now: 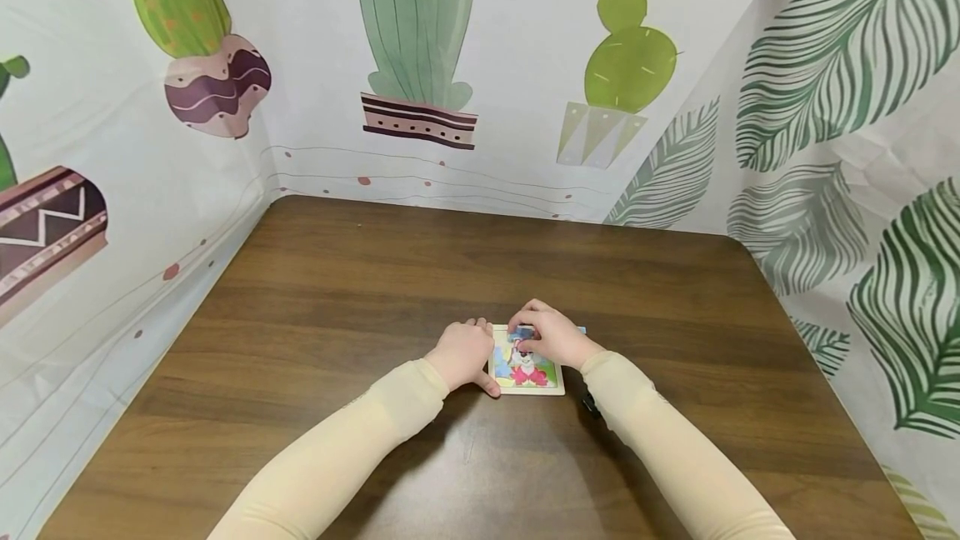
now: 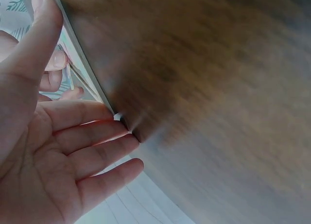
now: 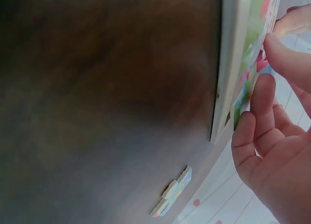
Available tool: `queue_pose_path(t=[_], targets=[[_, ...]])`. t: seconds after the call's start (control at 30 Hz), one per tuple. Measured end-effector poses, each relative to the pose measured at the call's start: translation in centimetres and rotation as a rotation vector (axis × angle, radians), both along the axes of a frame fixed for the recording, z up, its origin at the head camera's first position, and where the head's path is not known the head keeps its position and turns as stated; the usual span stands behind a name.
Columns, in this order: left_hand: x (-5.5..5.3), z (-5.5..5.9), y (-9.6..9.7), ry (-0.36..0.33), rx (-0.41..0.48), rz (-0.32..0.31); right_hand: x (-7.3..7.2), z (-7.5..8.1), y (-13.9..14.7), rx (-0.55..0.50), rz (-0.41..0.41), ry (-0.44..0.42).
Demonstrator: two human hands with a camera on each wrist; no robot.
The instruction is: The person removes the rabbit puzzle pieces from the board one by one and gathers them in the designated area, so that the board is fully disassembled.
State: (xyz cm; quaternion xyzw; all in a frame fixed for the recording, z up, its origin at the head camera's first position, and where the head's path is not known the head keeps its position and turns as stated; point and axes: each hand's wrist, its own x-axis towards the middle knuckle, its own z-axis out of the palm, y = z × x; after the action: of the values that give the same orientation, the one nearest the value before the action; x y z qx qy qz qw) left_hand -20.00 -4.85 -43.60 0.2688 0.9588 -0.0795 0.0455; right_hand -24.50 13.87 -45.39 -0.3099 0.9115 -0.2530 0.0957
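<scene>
A small picture puzzle [image 1: 525, 372] lies on the table in a pale wooden frame [image 1: 534, 392], showing a cartoon animal in pink and white. My left hand [image 1: 463, 354] rests along the frame's left side, its fingers fairly straight and the thumb near the front left corner. In the left wrist view, the left hand [image 2: 63, 151] has its fingertips by the frame edge. My right hand [image 1: 557, 337] is over the puzzle's upper part. Between its thumb and fingers it pinches a puzzle piece [image 3: 238, 114], tilted up from the board and mostly hidden by the fingers.
A loose puzzle piece [image 3: 172, 192] lies on the table beyond the frame, mostly covered by the right hand in the head view. A small black object [image 1: 591, 405] shows beside the right sleeve. Brown wooden table [image 1: 375, 273]; patterned cloth [image 1: 517, 65] hangs behind it.
</scene>
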Motion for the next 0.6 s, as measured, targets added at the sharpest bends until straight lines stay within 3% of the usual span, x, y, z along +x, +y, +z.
queue_pose_path(t=[0.13,0.37,0.6], targets=[[-0.04,-0.1,-0.02,0.002,0.006,0.006,-0.1,-0.08,0.08,-0.04,-0.002,-0.025],[-0.09,-0.3,-0.11,0.001,0.018,0.006,-0.48,-0.31,0.35,-0.078,-0.086,-0.087],[-0.2,-0.35,-0.12,-0.026,0.009,0.017,-0.6,-0.38,0.73,-0.118,-0.07,-0.111]])
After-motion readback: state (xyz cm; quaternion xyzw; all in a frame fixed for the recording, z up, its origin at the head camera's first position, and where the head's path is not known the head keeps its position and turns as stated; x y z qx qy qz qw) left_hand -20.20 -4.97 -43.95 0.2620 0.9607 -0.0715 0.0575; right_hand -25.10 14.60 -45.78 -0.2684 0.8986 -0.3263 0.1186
